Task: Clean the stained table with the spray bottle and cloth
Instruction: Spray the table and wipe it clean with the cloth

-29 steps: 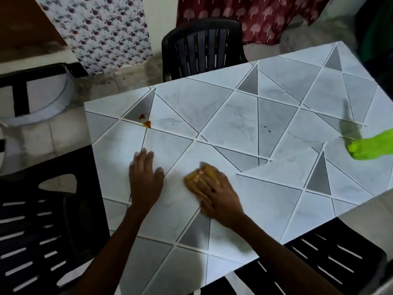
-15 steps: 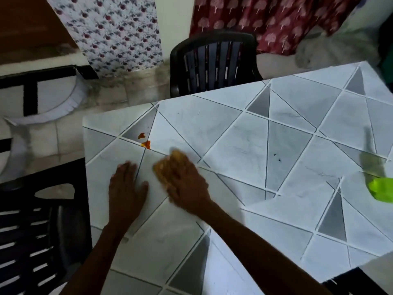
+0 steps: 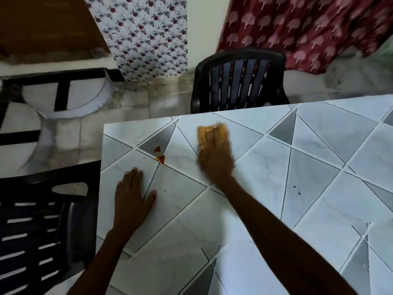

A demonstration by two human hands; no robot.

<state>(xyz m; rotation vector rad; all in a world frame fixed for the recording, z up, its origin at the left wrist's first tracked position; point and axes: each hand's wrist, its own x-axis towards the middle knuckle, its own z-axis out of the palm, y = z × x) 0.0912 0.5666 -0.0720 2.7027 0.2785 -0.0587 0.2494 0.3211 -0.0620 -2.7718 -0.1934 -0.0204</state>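
Note:
The table (image 3: 319,162) has a grey and white triangle pattern. An orange-red stain (image 3: 160,154) in two blobs lies near its far left corner. My right hand (image 3: 214,154) presses a yellow cloth (image 3: 207,129) flat on the table to the right of the stain, close to the far edge. My left hand (image 3: 133,194) rests flat on the table with fingers spread, just below the stain and not touching it. Small dark specks (image 3: 296,189) dot the surface further right. The spray bottle is out of view.
A black plastic chair (image 3: 240,81) stands behind the table's far edge. Another black slatted chair (image 3: 42,220) sits against the left edge. Patterned curtains hang at the back, over a tiled floor (image 3: 127,107).
My right hand has slid the cloth away from me and to the right of the stain. My left hand stays flat. The view has shifted left, and the green spray bottle has left the frame.

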